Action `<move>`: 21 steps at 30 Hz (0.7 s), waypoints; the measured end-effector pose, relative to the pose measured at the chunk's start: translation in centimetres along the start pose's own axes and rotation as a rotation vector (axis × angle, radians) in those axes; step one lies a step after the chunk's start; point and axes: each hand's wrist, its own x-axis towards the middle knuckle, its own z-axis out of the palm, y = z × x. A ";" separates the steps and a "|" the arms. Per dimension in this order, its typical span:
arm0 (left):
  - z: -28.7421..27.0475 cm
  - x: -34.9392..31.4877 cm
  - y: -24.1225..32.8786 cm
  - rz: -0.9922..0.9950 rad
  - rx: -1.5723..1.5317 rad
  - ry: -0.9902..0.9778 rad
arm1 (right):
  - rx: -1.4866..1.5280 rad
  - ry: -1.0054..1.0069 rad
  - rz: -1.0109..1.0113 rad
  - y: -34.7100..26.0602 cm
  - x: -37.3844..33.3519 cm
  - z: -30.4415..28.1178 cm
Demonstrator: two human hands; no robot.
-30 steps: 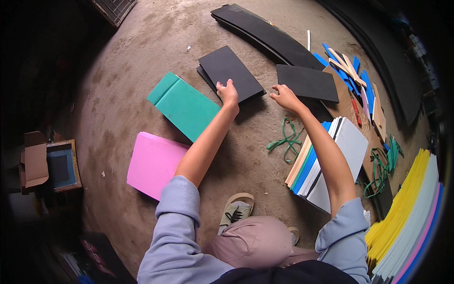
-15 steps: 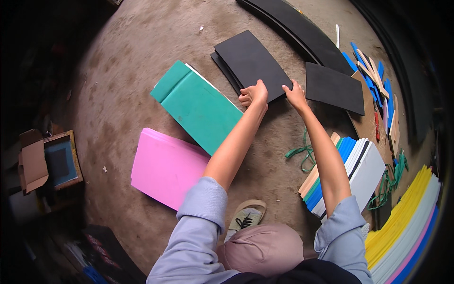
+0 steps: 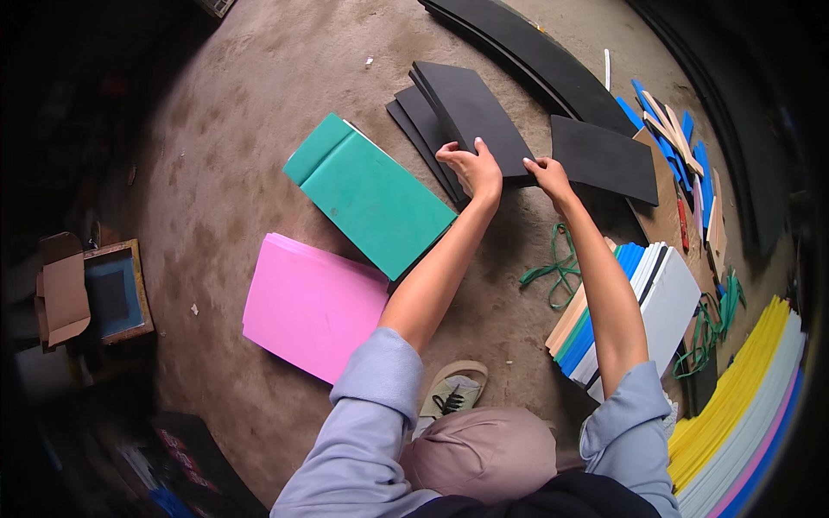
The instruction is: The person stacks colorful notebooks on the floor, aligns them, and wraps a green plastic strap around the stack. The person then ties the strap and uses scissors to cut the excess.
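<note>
The left hand [image 3: 473, 171] is half-curled at the near left corner of the upper black stack [image 3: 475, 108], thumb apart from the fingers; whether it grips, I cannot tell. The right hand [image 3: 550, 183] is nearly closed, pinching that stack's near right corner between thumb and fingers. The upper black stack lies askew, partly over a lower black stack [image 3: 423, 129] on the floor [image 3: 268, 173].

Left of these sits a green stack [image 3: 380, 207] with faint dark smudges on its face, and nearer the person a pink stack [image 3: 315, 306]. A single black piece [image 3: 604, 157] lies just right of the right hand; below it are green cord [image 3: 566, 268] and a multicoloured stack [image 3: 669, 289].

The one marking resembling print — reddish shapes on a dark object [image 3: 203, 462] at lower left — is too blurred to read.
</note>
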 end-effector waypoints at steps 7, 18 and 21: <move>-2.3 -6.9 2.8 0.417 -0.237 -0.350 | 0.259 -0.005 -0.169 -2.2 -8.2 -7.5; -0.3 -19.2 0.1 0.302 -0.152 -1.170 | -0.316 0.571 -0.181 -1.7 -33.7 -23.9; 2.8 -21.1 -1.9 0.356 -0.059 -1.178 | -0.618 0.687 -0.044 4.6 -35.2 -23.5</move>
